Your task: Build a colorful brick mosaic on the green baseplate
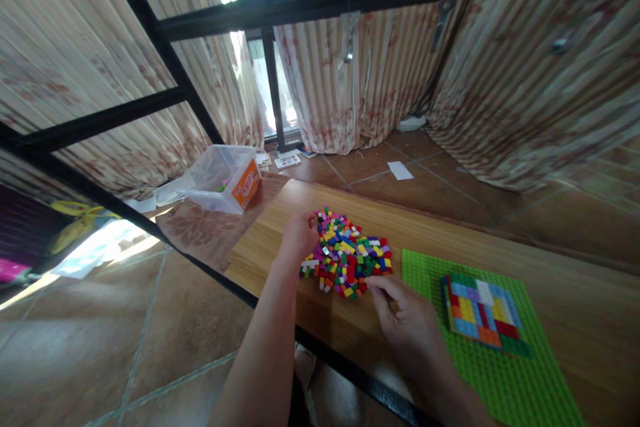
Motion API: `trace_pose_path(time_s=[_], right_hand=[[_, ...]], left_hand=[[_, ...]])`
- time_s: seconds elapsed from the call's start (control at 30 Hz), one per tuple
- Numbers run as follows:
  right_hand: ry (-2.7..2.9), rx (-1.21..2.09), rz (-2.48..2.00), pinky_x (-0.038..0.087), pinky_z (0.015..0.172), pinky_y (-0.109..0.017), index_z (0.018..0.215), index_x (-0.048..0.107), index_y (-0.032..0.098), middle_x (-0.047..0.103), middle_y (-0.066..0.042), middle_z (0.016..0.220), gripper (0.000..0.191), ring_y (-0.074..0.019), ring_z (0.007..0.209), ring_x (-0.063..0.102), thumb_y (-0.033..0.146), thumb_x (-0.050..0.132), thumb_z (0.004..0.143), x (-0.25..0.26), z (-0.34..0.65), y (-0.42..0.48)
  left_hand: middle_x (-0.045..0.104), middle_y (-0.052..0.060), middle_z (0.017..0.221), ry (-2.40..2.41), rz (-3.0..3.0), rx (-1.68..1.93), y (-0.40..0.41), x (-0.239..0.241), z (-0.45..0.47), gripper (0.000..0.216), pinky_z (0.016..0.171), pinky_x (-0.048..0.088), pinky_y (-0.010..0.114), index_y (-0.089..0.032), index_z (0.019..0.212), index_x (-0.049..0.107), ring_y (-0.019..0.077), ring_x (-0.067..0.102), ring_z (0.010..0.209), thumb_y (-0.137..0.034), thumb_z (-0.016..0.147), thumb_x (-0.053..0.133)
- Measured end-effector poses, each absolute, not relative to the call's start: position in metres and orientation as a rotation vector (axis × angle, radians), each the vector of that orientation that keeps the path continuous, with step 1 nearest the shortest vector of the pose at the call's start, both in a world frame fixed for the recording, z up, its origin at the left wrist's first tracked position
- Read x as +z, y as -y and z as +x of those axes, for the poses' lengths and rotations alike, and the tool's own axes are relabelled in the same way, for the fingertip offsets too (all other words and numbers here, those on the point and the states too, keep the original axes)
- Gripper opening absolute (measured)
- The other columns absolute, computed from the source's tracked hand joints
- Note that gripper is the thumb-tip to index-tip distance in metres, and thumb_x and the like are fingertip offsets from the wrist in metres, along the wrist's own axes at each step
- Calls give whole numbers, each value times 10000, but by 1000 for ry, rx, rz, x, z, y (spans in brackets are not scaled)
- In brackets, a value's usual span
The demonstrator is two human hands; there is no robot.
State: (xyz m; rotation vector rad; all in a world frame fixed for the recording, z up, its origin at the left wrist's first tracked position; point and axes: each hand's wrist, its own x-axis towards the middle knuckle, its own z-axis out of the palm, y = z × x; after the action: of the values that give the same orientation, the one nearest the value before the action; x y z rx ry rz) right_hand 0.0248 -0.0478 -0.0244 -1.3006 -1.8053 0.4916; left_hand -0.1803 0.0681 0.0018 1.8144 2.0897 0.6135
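A heap of small colourful toy bricks (345, 250) lies on the wooden bench. At its left edge is my left hand (301, 235), fingers curled in against the bricks; what they hold, if anything, is hidden. My right hand (404, 312) is at the heap's lower right edge, thumb and forefinger pinched together among the bricks, and any piece between them is too small to make out. Right of that hand lies a green studded baseplate (417, 267), bearing a multicoloured block of joined bricks (483, 313).
Beyond the bench's left end, a clear plastic bin (215, 177) with an orange label stands on a brown mat (200, 233). A black metal frame (300, 13) crosses above and behind the bench. Striped curtains (340, 93) hang behind; a white paper (400, 170) lies on the tiles.
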Motion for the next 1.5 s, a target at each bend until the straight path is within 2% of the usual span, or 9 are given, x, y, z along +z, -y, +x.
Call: trace_pose_path(time_s=[0.13, 0.37, 0.57, 0.7, 0.83, 1.07, 1.5], right_hand=[[1806, 468, -1302, 547, 707, -260, 929, 686, 237, 747, -31, 932, 192, -172, 840, 717, 215, 496, 926, -26, 26, 46], [1828, 447, -1277, 534, 681, -238, 928, 685, 222, 737, -23, 875, 180, -150, 789, 714, 199, 507, 926, -25, 28, 45], [1839, 449, -1269, 521, 679, -227, 920, 687, 210, 734, -29, 881, 187, -144, 793, 709, 169, 504, 920, -29, 28, 44], [1861, 454, -1259, 515, 704, -229, 938, 685, 214, 737, -27, 904, 194, -142, 809, 704, 152, 502, 921, -31, 27, 45], [1866, 463, -1260, 509, 702, -230, 943, 680, 215, 733, -28, 898, 195, -141, 805, 699, 157, 494, 930, -31, 27, 47], [1868, 452, -1259, 503, 686, -232, 941, 676, 211, 727, -25, 887, 189, -139, 789, 697, 144, 500, 919, -31, 28, 47], [1932, 475, -1277, 495, 676, -251, 924, 667, 208, 712, -33, 841, 197, -159, 757, 688, 135, 485, 910, -34, 27, 49]], left_hand=[[721, 130, 1082, -2090, 1927, 580, -69, 3, -171, 349, 960, 458, 316, -144, 1135, 700, 217, 637, 1059, -129, 873, 469], [575, 120, 1394, -1994, 2025, 591, -80, -6, -170, 533, 1136, 328, 327, -120, 1352, 531, 203, 501, 1309, -36, 834, 435], [541, 150, 1430, -1902, 1997, 715, -95, -11, -168, 461, 1135, 341, 349, -93, 1400, 473, 216, 486, 1334, -223, 971, 368], [543, 147, 1429, -1916, 2031, 671, -100, -15, -158, 452, 1137, 333, 368, -92, 1367, 515, 234, 488, 1325, -302, 990, 381], [578, 103, 1394, -1947, 2087, 586, -99, -16, -149, 380, 1104, 361, 404, -163, 1230, 646, 269, 525, 1266, -355, 961, 459], [726, 105, 1073, -1887, 2149, 581, -94, -7, -152, 265, 1020, 417, 327, -150, 997, 748, 216, 621, 1068, -207, 908, 505], [763, 73, 915, -1715, 1973, 713, -74, 7, -170, 279, 778, 505, 279, -151, 984, 756, 187, 668, 824, -164, 868, 502]])
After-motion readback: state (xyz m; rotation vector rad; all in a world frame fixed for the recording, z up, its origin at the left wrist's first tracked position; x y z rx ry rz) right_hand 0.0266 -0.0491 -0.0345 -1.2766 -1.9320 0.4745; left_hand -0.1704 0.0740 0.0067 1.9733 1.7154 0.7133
